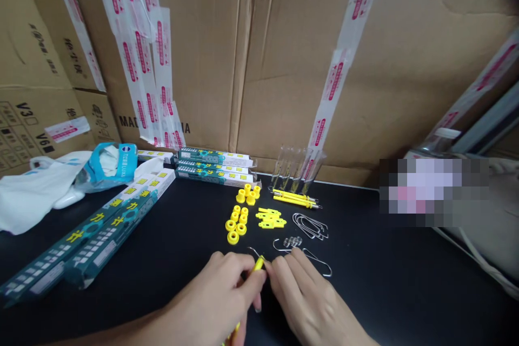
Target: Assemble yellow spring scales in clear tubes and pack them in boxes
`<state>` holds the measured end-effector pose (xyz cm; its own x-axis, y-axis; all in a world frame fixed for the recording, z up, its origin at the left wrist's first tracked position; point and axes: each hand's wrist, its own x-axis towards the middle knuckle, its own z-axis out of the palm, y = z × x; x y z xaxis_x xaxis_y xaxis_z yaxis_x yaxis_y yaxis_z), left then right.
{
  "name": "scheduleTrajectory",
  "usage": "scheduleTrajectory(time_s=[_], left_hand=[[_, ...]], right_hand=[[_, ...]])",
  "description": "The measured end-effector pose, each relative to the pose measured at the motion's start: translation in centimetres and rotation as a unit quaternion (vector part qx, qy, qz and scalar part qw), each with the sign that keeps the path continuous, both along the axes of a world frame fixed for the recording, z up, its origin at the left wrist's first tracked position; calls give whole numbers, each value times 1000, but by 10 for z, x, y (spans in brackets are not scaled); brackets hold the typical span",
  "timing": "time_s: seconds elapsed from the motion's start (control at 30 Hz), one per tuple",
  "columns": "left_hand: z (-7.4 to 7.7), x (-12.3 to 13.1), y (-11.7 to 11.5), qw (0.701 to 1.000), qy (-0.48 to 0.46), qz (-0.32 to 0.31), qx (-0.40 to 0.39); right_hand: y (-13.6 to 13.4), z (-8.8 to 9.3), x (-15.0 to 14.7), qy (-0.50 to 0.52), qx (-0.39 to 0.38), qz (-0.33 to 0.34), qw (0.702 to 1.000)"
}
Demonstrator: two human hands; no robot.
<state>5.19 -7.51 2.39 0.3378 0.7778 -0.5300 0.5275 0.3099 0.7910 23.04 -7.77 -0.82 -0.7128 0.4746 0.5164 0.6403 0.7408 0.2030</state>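
Your left hand [227,286] is pinching a yellow rod [258,264] above the black tabletop [182,227]; your right hand [302,294] is curling beside its tip, though I cannot tell what it is gripping. Teal-and-white boxes [91,227] are showing "力计"; the left carton [24,143] is displaying "V3" and "V6".
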Motion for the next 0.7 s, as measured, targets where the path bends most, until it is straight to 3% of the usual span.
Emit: scheduleTrajectory(time_s=[0.1,0.2,0.3,0.37,0.5,0.7], left_hand=[[-2,-5,3,999,4,-29,27],[1,-13,5,986,39,-73,145],[3,-19,5,939,120,-107,304],[3,-22,4,912,143,-127,364],[0,-25,2,889,123,-171,407],[0,-25,2,863,116,-201,448]], right_hand=[[0,1,1,34,-47,1,998],[-2,3,2,91,-93,1,991],[-2,3,4,149,-128,0,981],[0,0,5,185,-148,-10,972],[4,-1,9,207,-189,-29,959],[6,5,10,201,-242,39,948]])
